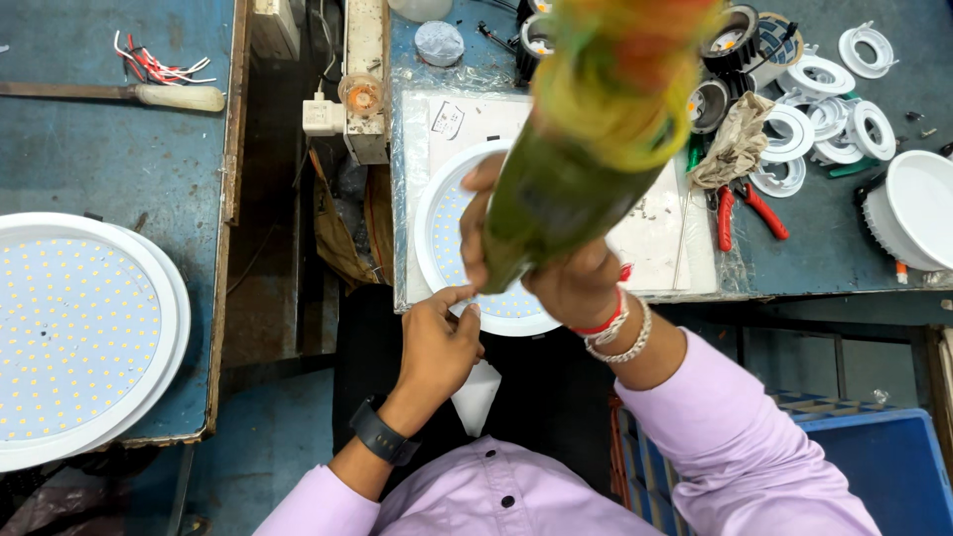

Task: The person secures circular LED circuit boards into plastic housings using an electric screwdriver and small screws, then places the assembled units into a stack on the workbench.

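Gripping a green power screwdriver (566, 189) upright, the right hand (571, 283) wraps its fingers tight around the body so the tip points down onto the round LED panel light (444, 233). That light lies flat at the near edge of the workbench (824, 248). Left hand (437, 342) pinches fingertips narrowly at the rim, apparently steadying it. Red pliers (740, 213) lie nearby.

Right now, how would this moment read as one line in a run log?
right hand: grips green power tool | left hand: at rim of round LED panel | tool tip: over panel edge | pliers: idle on bench
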